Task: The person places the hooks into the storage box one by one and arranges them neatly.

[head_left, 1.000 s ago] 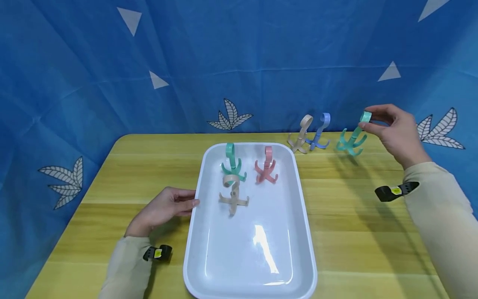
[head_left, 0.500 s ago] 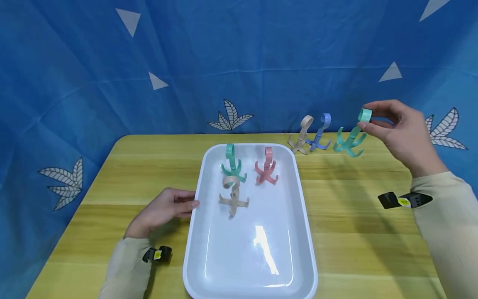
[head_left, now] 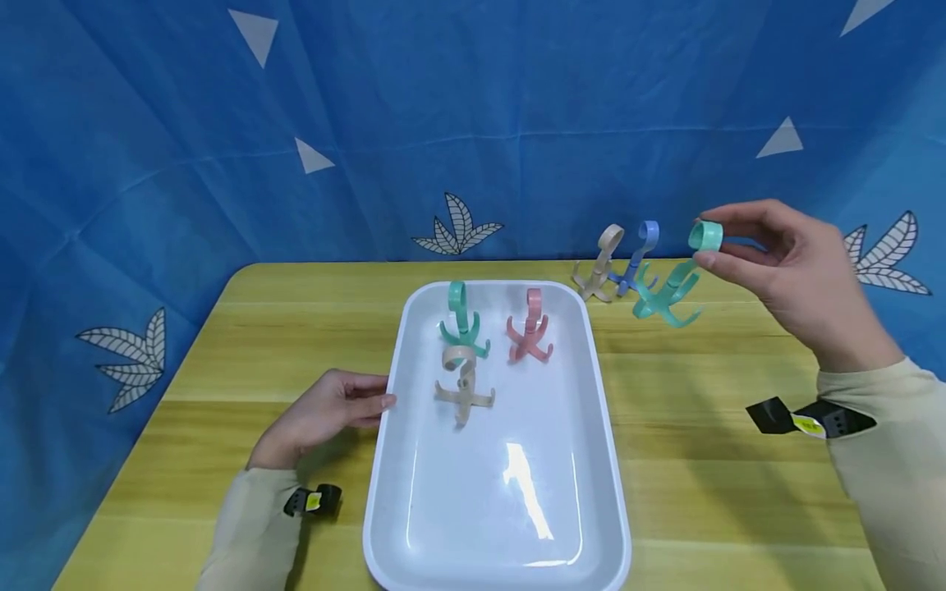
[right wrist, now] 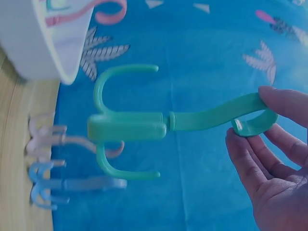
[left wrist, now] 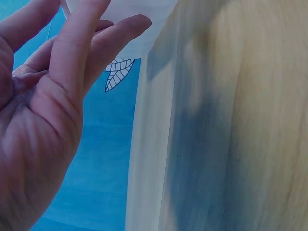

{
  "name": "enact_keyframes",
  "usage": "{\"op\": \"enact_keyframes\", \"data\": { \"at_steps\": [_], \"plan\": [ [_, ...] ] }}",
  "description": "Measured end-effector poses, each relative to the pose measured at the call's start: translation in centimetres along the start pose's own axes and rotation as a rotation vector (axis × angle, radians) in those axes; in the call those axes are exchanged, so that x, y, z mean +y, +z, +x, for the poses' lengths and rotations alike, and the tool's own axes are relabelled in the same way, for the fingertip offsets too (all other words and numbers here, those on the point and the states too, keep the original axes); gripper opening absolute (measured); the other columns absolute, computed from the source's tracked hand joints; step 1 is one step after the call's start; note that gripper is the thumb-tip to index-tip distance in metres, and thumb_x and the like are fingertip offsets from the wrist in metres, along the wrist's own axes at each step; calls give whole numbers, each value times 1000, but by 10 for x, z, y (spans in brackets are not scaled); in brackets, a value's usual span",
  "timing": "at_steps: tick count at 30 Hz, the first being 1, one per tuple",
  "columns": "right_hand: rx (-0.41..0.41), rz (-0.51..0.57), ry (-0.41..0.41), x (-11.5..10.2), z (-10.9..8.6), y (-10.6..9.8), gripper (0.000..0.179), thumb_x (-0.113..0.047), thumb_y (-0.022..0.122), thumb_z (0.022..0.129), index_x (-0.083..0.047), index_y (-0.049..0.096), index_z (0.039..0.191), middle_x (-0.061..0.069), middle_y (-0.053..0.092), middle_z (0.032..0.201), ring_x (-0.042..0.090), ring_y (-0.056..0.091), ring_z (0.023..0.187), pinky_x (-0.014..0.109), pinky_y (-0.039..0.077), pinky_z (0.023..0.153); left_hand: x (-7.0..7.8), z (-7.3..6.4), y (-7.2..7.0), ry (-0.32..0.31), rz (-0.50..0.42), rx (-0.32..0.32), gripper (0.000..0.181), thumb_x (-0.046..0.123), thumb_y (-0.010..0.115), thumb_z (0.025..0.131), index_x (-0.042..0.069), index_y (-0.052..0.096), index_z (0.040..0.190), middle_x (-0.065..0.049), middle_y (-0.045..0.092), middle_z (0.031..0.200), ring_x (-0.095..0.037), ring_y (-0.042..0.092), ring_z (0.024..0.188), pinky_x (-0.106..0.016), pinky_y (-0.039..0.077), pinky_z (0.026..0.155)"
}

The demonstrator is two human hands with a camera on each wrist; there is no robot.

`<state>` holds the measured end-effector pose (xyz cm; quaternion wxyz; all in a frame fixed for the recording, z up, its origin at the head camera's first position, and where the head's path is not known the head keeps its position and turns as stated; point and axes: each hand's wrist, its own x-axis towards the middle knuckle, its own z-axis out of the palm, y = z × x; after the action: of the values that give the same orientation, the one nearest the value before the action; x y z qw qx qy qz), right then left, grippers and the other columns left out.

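Studio-like place: table (head_left: 296, 328), blue cloth (head_left: 473, 90)

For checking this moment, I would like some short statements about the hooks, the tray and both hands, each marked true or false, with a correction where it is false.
1. The right hand pinches the mint hook by its curled top end. True.
2. The blue hook is on the table, beside the outer beige hook. True.
3. The mint hook rests on the table. False: it is held in the air.
4. The left hand touches the left edge of the white tray. True.
5. Four hooks are in the white tray. False: there are three, the green hook, the pink hook and the inner beige hook.
6. In the head view, the pink hook is left of the green hook. False: it is to the right.
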<state>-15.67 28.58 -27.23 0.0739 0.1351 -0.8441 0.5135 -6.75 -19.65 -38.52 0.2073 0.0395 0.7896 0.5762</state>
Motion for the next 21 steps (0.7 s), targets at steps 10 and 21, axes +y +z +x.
{"op": "enact_keyframes", "data": {
  "at_steps": [10, 21],
  "plan": [
    [-87, 73, -154, -29, -16, 19, 40, 5, 68, 90, -4, 62, 129, 8, 57, 125, 12, 63, 105, 15, 52, 85, 1, 1, -1, 16, -7, -6, 48, 20, 66, 97, -10, 55, 132, -23, 63, 122, -30, 66, 105, -40, 58, 82],
    [-165, 128, -282, -42, -25, 40, 37, 12, 68, 86, 4, 63, 122, 14, 58, 117, 23, 60, 104, 20, 51, 91, 1, 1, 0, 14, -3, -6, 48, 21, 66, 97, -10, 55, 133, -22, 63, 123, -30, 65, 106, -39, 57, 83]
  ]
}}
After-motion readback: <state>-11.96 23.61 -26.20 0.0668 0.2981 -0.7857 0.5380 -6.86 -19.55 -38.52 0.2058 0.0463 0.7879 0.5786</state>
